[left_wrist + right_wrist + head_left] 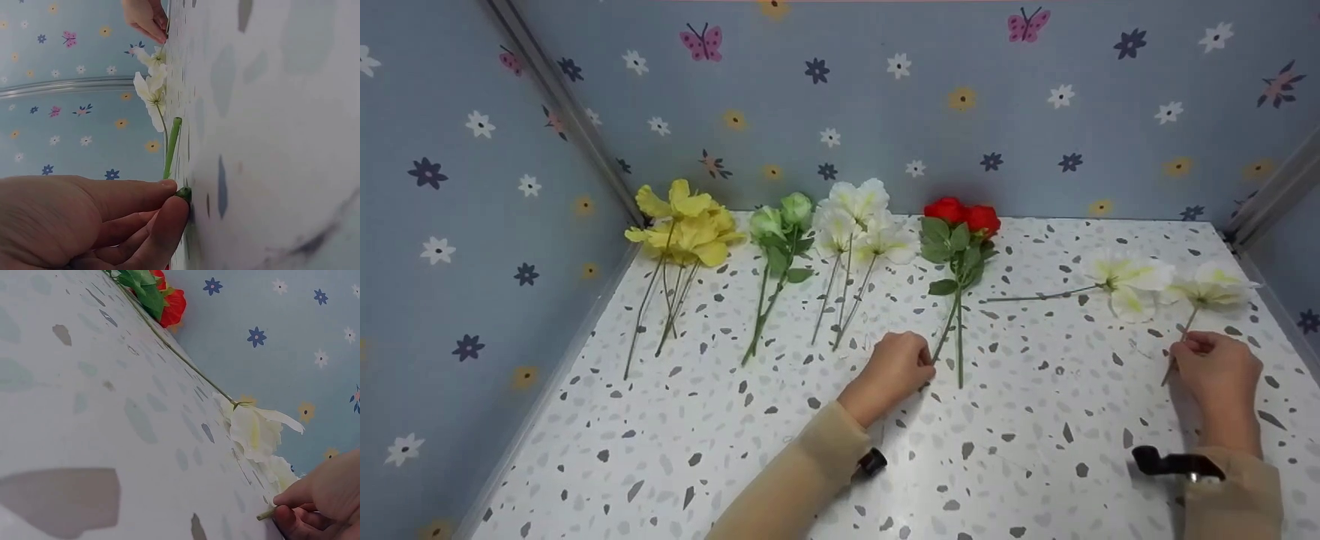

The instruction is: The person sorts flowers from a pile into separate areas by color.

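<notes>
Between thumb and fingertips, my left hand point(896, 367) pinches the stem end of one red rose point(943, 210), close to the tabletop. A second red rose point(982, 220) lies against it, its green stem point(173, 143) running free beside my fingers in the left wrist view. Over at the right, my right hand point(1219, 371) pinches the lower stem of a white flower point(1211, 289) whose petals have yellow-green streaks. Another white flower point(1121, 281) lies just left of that one, its stem pointing left toward the roses.
Left of the roses lie a group of white flowers point(859, 217), light green roses point(769, 223) and a bunch of yellow flowers point(690, 232), stems toward me. A speckled white tabletop point(660, 450) carries everything. Patterned blue panels point(885, 112) stand at the back and sides.
</notes>
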`<state>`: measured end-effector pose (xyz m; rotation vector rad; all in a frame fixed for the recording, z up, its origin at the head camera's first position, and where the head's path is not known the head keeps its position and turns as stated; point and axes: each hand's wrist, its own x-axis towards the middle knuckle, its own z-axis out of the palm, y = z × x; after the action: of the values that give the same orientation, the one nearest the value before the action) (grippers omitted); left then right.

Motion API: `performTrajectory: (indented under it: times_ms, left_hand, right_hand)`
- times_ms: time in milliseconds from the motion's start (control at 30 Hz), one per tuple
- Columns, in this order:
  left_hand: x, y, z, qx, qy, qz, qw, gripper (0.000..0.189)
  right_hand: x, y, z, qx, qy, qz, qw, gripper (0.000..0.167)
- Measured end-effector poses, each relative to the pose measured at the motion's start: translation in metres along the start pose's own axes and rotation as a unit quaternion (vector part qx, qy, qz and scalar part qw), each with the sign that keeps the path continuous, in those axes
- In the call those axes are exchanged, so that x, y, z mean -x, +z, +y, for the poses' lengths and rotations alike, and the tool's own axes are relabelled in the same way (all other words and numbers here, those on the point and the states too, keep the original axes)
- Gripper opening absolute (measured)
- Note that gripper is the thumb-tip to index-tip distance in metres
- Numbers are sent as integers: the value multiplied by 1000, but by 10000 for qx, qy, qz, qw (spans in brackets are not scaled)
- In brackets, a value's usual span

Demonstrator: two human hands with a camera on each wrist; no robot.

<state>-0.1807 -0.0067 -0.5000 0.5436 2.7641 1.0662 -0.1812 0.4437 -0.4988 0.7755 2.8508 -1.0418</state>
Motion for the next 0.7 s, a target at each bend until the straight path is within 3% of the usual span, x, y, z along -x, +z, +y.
performTrajectory:
  times_ms: [133, 167, 267, 367, 400, 533, 700]
  left_hand:
    - [0, -3, 3, 87, -71, -105, 9999, 5]
    - [-4, 4, -6, 9, -28, -51, 10000, 6]
    - [-4, 1, -6, 123, -96, -92, 9998, 9]
    - [-4, -5, -4, 265, -248, -57, 9993, 13]
    - [1, -16, 6, 390, -331, -53, 9987, 12]
    - [3, -29, 7, 619, -349, 372, 9968, 15]
    - [10, -47, 6, 984, -243, 922, 9906, 16]
  right_hand:
    - [2, -3, -1, -25, 119, -20, 9999, 54]
    - [3, -4, -1, -50, 183, -11, 9998, 55]
    - [4, -7, -3, -224, 410, 55, 9989, 55]
    - [6, -10, -6, -574, 678, 218, 9958, 56]
    - [7, -11, -8, -718, 721, 281, 9944, 56]
    - [10, -16, -18, -1347, 843, 504, 9860, 55]
    - [19, -17, -44, -2385, 607, 602, 9674, 19]
